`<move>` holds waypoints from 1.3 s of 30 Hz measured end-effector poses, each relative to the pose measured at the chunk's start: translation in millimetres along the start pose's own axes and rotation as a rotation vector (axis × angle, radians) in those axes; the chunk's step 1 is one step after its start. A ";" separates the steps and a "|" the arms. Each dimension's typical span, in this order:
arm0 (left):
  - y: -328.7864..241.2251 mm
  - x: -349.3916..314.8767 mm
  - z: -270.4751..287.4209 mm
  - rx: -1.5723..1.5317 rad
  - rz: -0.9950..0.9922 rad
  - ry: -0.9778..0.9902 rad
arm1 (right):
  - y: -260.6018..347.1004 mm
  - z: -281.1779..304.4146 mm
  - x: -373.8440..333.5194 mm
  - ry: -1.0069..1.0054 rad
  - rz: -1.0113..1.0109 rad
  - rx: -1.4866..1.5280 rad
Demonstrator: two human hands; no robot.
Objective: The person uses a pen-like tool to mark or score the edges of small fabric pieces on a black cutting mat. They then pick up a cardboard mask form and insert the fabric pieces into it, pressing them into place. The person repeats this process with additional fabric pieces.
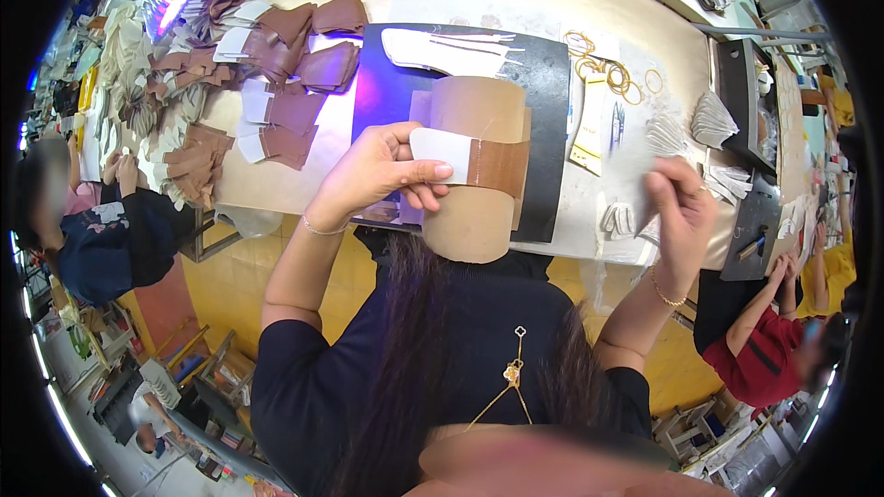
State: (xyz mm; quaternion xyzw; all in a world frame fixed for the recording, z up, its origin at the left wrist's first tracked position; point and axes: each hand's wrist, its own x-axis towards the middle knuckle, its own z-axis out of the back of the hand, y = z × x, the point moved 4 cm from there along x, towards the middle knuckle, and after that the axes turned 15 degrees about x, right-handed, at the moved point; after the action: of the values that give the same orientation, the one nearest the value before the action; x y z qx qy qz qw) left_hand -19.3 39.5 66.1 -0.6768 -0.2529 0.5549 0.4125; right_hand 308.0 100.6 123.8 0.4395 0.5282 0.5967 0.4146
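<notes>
My left hand (379,170) pinches the white end of a brown-and-white leather-like strip (499,166), thumb on top and fingers beneath. That strip lies across a tan curved form (474,106), whose surface bows up from the black mat (551,83). A pale thread-like line runs up the form near the strip's seam. Off to the right, my right hand (683,212) is raised near the table's front edge with its fingers curled in. Whatever those fingers may hold is too small or hidden to make out. White cut pieces (442,51) lie at the mat's far side.
Stacks of brown-and-white pieces (285,110) cover the table's left, below a glowing lamp (175,0). Rubber bands (622,78), a yellow-and-white packet (589,129) and fanned white pieces (714,120) lie right. A black box (748,101) stands beyond. Other people sit at both sides.
</notes>
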 end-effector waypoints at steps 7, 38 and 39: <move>20.3 -5.4 7.7 -0.041 -0.026 -0.027 | -10.6 -102.3 30.3 0.334 -0.204 -0.094; 42.7 1.4 11.5 -0.158 -0.073 -0.081 | -37.1 -109.6 53.1 0.530 -0.449 -0.007; 45.0 1.2 13.2 -0.166 -0.077 -0.083 | -38.9 -106.1 53.1 0.519 -0.457 0.049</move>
State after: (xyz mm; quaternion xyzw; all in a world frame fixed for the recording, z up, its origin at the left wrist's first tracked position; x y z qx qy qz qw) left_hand -36.9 20.2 27.1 -0.6746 -0.3410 0.5434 0.3651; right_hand 192.8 127.1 83.8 0.1533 0.7147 0.5677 0.3786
